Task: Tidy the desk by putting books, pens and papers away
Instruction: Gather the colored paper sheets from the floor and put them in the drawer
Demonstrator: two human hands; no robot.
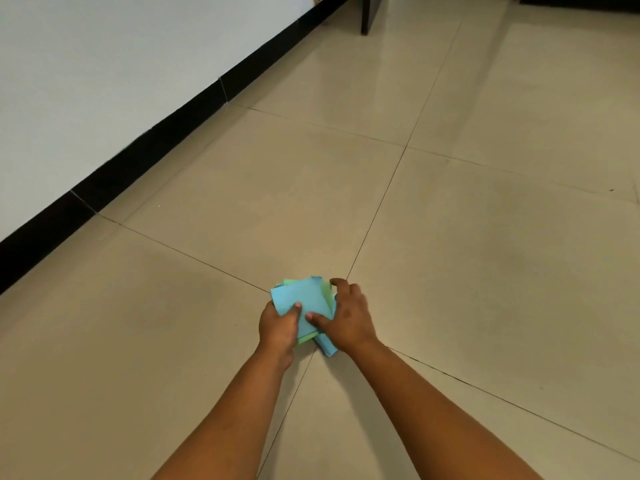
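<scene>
Papers: a small loose stack of blue and green papers [300, 304] is held low over the tiled floor [450, 237], above a crossing of grout lines; whether its underside rests on the tile cannot be told.
Left hand: the left hand [278, 327] is closed on the stack's near left corner, thumb on top of the blue sheet, probably to pin the sheets so they do not fan apart.
Right hand: the right hand [346, 317] clasps the right side, thumb pressed on the top sheet and fingers curled over the far right edge, which looks like squaring the uneven edges together.
Stack condition: sheets sit skewed, green corners poking out beneath blue, one blue piece sticking out towards the wrists.
Surroundings: a white wall [104, 81] with black skirting [166, 133] runs along the floor's left edge; a dark furniture leg [370, 12] stands at the far edge.
Judged step: gathering papers before carrying them away.
</scene>
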